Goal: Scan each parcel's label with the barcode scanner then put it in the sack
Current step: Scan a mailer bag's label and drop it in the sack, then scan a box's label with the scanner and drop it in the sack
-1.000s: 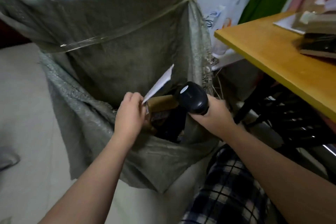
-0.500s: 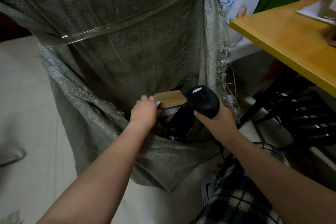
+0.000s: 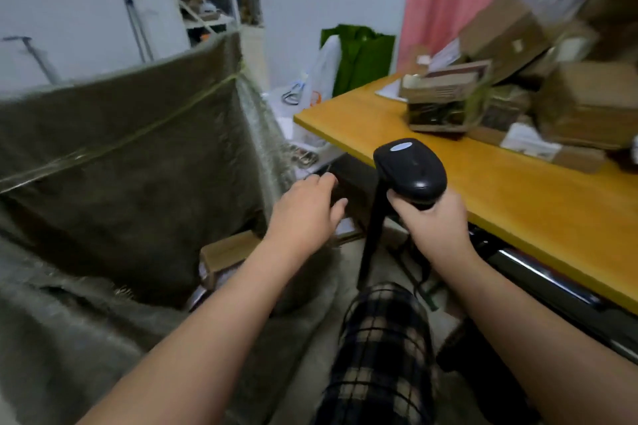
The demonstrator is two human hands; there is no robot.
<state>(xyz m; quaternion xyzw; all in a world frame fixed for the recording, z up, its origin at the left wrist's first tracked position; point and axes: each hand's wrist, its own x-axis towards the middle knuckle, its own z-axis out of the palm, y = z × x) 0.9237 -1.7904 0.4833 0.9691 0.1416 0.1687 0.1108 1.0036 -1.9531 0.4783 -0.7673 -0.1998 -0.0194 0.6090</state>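
- One barcode scanner (image 3: pixel 411 171) is gripped round its handle by the right hand (image 3: pixel 431 224), head uppermost, likely for the next label.
- The left hand (image 3: pixel 303 214) is held empty, fingers loosely spread, between the one sack (image 3: pixel 121 148) and the table (image 3: pixel 518 203).
- One parcel (image 3: pixel 229 250) is seen in the sack; the table's blurred pile (image 3: pixel 445 97) cannot be counted.

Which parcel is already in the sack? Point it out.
The small brown cardboard box inside the grey sack; the other parcels sit piled on the yellow table.
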